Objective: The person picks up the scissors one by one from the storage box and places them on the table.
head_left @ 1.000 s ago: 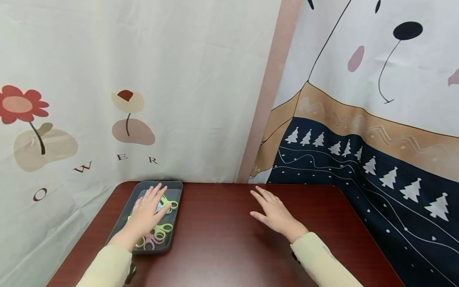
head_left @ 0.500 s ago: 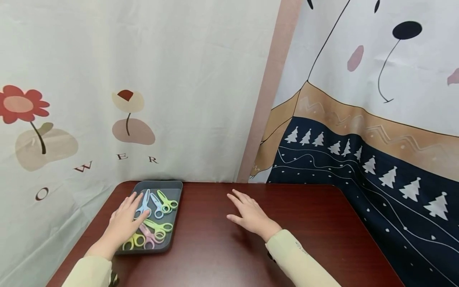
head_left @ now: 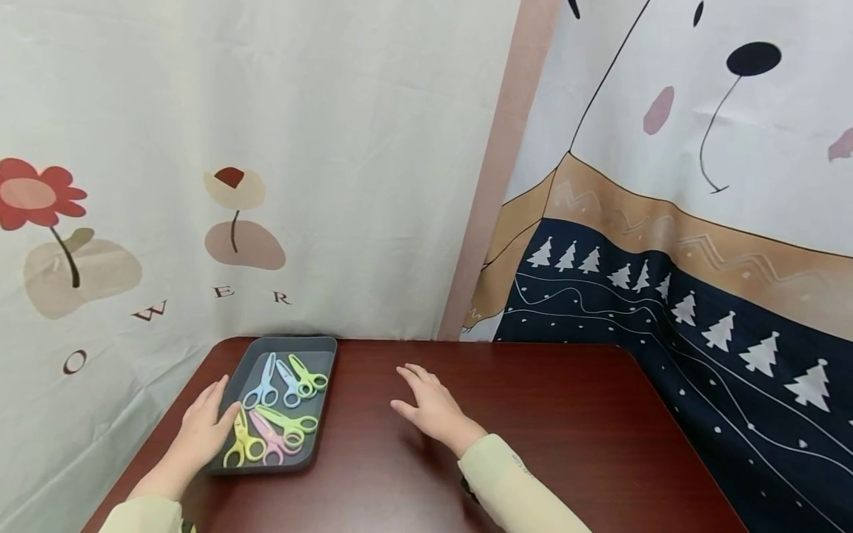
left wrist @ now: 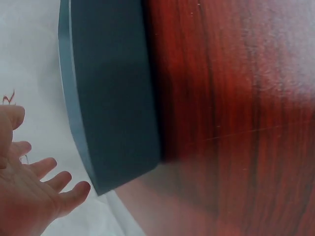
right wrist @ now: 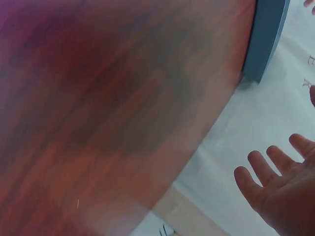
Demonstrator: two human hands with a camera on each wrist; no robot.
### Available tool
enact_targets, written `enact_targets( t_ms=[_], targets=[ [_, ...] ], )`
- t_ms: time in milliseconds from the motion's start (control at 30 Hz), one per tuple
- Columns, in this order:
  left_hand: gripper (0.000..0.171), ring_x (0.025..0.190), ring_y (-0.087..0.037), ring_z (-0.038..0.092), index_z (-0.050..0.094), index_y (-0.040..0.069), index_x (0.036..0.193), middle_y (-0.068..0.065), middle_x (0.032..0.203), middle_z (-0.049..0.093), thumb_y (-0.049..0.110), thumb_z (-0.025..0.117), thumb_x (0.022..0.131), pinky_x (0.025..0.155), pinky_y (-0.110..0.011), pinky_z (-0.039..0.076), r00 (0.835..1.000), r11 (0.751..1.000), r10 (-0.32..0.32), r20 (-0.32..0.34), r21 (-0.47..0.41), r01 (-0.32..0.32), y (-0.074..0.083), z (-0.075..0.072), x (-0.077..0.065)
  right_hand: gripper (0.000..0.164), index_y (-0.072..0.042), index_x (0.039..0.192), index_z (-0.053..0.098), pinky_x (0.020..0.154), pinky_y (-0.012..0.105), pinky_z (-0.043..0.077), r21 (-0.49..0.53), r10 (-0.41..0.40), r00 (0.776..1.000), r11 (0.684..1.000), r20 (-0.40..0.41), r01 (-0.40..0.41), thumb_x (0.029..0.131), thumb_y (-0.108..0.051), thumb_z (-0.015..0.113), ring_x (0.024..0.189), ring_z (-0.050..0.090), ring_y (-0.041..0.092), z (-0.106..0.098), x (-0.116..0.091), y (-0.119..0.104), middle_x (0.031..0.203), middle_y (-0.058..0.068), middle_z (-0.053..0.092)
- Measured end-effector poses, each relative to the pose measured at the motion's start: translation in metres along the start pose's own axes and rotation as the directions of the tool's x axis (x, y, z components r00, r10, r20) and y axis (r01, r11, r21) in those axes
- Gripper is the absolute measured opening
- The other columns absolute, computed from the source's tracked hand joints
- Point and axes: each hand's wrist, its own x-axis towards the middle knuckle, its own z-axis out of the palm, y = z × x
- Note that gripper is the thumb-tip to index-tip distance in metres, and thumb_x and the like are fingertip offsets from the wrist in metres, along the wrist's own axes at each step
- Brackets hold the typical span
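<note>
A dark grey tray (head_left: pixel 308 346) holds several small plastic scissors on the table's left side. Toward its far end lie a blue pair (head_left: pixel 269 370), a second blue pair (head_left: pixel 287 372) and a yellow-green pair (head_left: pixel 302 369). Nearer are a green pair (head_left: pixel 281 420), a pink pair (head_left: pixel 264 428) and a yellow pair (head_left: pixel 241 427). My left hand (head_left: pixel 202 429) is at the tray's left edge, fingers extended, its thumb overlapping the rim by the yellow scissors in the head view. Right of the tray, my right hand (head_left: pixel 433 406) hovers over the table with fingers spread, holding nothing.
The dark red wooden table (head_left: pixel 520 459) extends to the right and front. Behind it hangs a pale curtain (head_left: pixel 373 185) with printed flowers and letters. A bear-print cloth (head_left: pixel 666 296) hangs along the right side.
My left hand has drawn back from above the tray to its left edge, uncovering the scissors. My right hand has moved left toward the tray. The tray has stayed in place.
</note>
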Motion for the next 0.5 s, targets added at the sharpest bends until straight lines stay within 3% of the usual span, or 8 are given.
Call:
enact_targets(
  t_ms=[133, 333, 500],
  targets=[
    [0.055, 0.117, -0.058, 0.033, 0.025, -0.016, 0.139, -0.043, 0.129, 0.034, 0.014, 0.045, 0.098, 0.092, -0.069, 0.027, 0.999, 1.0, -0.015, -0.048, -0.01, 0.015, -0.008, 0.002, -0.004, 0.062, -0.021, 0.146, 0.035, 0.105, 0.051, 0.038, 0.095, 0.023, 1.0, 0.995, 0.013, -0.024, 0.093, -0.044, 0.056, 0.137, 0.035, 0.027, 0.011, 0.001, -0.013, 0.151, 0.003, 0.034],
    [0.054, 0.111, -0.055, 0.042, 0.022, -0.018, 0.139, -0.041, 0.124, 0.041, 0.015, 0.04, 0.1, 0.088, -0.065, 0.037, 0.996, 0.994, -0.093, -0.003, -0.057, 0.093, -0.009, 0.0, -0.007, 0.062, -0.019, 0.145, 0.038, 0.105, 0.047, 0.04, 0.191, 0.054, 0.998, 0.98, 0.037, -0.06, 0.092, -0.042, 0.058, 0.136, 0.036, 0.026, 0.027, 0.005, -0.026, 0.148, 0.004, 0.037],
    [0.053, 0.109, -0.054, 0.046, 0.023, -0.019, 0.138, -0.041, 0.123, 0.041, 0.014, 0.04, 0.1, 0.087, -0.063, 0.039, 0.988, 0.985, -0.156, 0.021, -0.065, 0.157, -0.013, -0.001, -0.009, 0.061, -0.018, 0.145, 0.038, 0.106, 0.047, 0.039, 0.318, 0.115, 0.991, 0.939, 0.075, -0.133, 0.092, -0.04, 0.059, 0.136, 0.035, 0.026, 0.04, 0.009, -0.033, 0.148, 0.005, 0.037]
  ],
)
